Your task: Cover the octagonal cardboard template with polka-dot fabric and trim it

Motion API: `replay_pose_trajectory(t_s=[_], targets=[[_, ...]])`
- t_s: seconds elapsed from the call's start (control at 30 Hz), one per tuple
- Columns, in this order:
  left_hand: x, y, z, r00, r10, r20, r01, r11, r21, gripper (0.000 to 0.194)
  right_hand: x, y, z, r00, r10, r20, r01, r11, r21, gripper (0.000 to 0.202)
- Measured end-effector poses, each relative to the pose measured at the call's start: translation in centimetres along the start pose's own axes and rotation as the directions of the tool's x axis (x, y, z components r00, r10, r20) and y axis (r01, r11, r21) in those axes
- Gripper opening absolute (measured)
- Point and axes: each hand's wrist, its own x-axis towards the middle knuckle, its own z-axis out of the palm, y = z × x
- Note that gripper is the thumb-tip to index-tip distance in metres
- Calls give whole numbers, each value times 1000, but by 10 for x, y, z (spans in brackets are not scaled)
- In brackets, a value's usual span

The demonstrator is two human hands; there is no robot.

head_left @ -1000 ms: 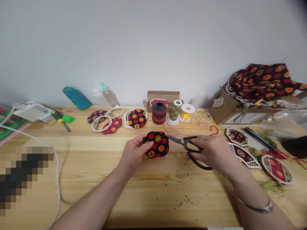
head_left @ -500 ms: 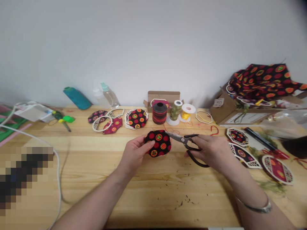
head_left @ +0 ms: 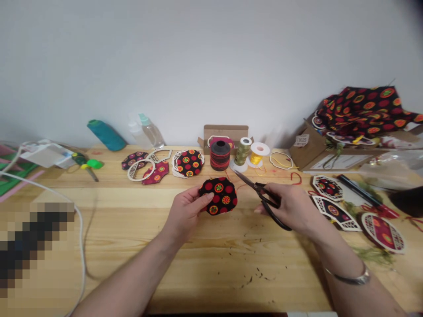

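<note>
My left hand (head_left: 189,212) pinches the left edge of a black fabric piece (head_left: 218,197) patterned with red dots and orange-and-green flowers, its thumb lying on top. The piece has a rounded, many-sided outline and is held above the table. Black-handled scissors (head_left: 261,190) are in my right hand (head_left: 292,207), fingers through the loops. Their blades point up and left, just past the fabric's upper right edge and apart from it. Dark fabric trimmings (head_left: 251,280) lie scattered on the wooden table (head_left: 185,273) below.
Behind stand a red-and-black thread spool (head_left: 220,157), an olive spool (head_left: 243,152) and a yellow spool (head_left: 259,156). A stack of fabric pieces (head_left: 188,164) lies left of them. Decorated frames (head_left: 383,232) and a cardboard box (head_left: 320,152) are at right. A white cable (head_left: 81,246) runs along the left.
The scissors have moved away from the fabric's upper right edge, tips now higher and to the right. My left hand and the fabric have barely shifted.
</note>
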Motion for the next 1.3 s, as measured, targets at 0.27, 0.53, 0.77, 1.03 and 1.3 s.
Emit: replay_pose_trajectory(t_s=[0.27, 0.53, 0.77, 1.03, 1.3], targets=[[0, -4, 0, 1000, -18, -3, 18, 998, 53, 23, -1, -7, 2, 996, -86, -35, 83, 992, -95, 41], [0, -3, 1, 1000, -21, 13, 21, 998, 52, 23, -3, -6, 6, 978, -183, -97, 164, 970, -180, 46], [0, -6, 1, 999, -30, 26, 28, 998, 63, 22, -3, -3, 11, 936, -295, -191, 246, 938, -243, 45], [-2, -7, 3, 998, -65, 13, 65, 998, 22, 26, -1, -4, 11, 901, -360, -243, 281, 910, -305, 42], [-3, -8, 2, 996, -86, 0, 86, 996, 1, 25, -2, 0, 12, 892, -375, -253, 261, 883, -390, 32]])
